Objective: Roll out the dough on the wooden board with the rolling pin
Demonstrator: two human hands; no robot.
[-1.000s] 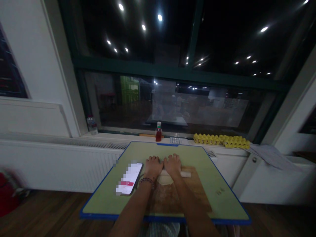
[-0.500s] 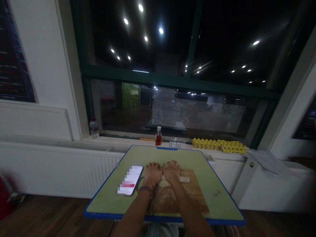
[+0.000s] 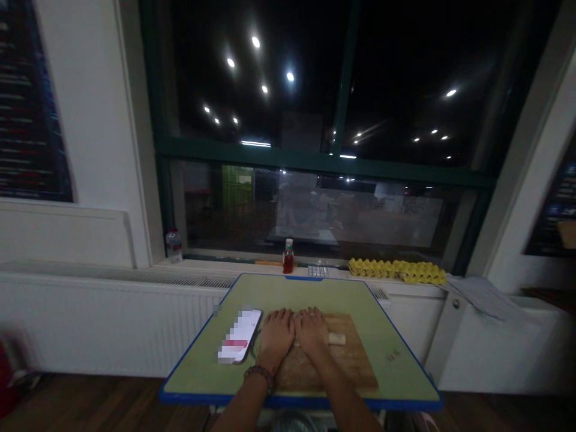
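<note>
My left hand [image 3: 278,336] and my right hand [image 3: 311,329] lie side by side, palms down, over a rolling pin on a wooden cutting board [image 3: 328,375]. The pale end of the rolling pin [image 3: 337,339] sticks out to the right of my right hand; the rest is under my hands. The fingers of both hands stretch forward, not wrapped round the pin. Whatever lies on the board beneath my palms is mostly hidden. A beaded bracelet circles my left wrist.
A lit phone [image 3: 243,336] lies left of the board on a green table [image 3: 265,291] with a blue edge. On the windowsill behind are a bottle of red liquid [image 3: 288,258], yellow egg trays [image 3: 396,271] and a clear bottle [image 3: 173,246]. Radiators flank the table.
The view has tilted up slightly. Both hands and the rolling pin have come a little nearer to me over the board. My fingers, raised before, lie lower.
</note>
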